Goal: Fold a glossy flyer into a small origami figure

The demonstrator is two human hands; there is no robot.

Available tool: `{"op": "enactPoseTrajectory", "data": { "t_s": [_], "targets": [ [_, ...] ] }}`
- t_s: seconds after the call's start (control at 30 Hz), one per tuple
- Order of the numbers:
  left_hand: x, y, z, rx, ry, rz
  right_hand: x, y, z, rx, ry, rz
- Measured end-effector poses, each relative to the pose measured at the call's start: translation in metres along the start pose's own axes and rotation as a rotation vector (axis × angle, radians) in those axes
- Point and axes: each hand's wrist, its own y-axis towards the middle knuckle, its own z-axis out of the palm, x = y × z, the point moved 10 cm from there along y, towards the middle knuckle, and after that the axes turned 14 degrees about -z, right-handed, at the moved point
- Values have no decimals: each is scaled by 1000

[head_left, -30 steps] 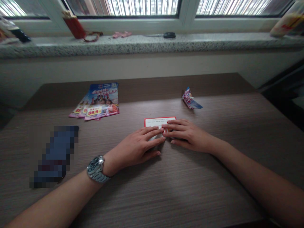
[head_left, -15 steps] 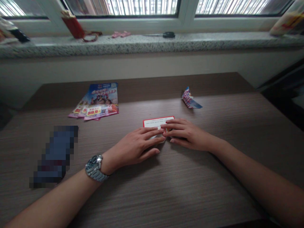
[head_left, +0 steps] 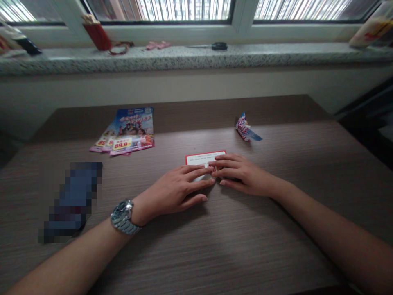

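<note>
A white paper with a red border [head_left: 199, 157] lies on the brown wooden table [head_left: 245, 246], partly covered by my fingers. My left hand [head_left: 181, 186], with a metal watch on its wrist, rests palm down on the paper's left and front part, fingers stretched out. From the right, my right hand [head_left: 242, 174] lies flat over the paper's right part with its fingers spread. The fingertips of both hands meet near the paper's middle. How the paper lies beneath the fingers is hidden.
Colourful flyers [head_left: 133, 131] lie fanned at the back left, with a blurred dark object [head_left: 73, 200] in front of them. A folded colourful paper [head_left: 245, 129] stands at the back right. A screwdriver-like tool [head_left: 219, 46] and a red case [head_left: 97, 36] are on the stone sill [head_left: 184, 61].
Both hands stay almost in place. The fingers of my left hand have shifted very slightly on the paper, and the whole view has moved a little.
</note>
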Motion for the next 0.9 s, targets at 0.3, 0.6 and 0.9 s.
{"op": "enactPoseTrajectory", "data": {
  "t_s": [0.3, 0.6, 0.9],
  "targets": [
    [2, 0, 3, 36, 22, -31, 0, 0, -1, -8, 3, 13],
    [3, 1, 4, 57, 0, -58, 0, 3, -4, -64, 35, 48],
    [2, 0, 3, 48, 1, -53, -3, 5, -12, -245, -43, 245]
  ]
}}
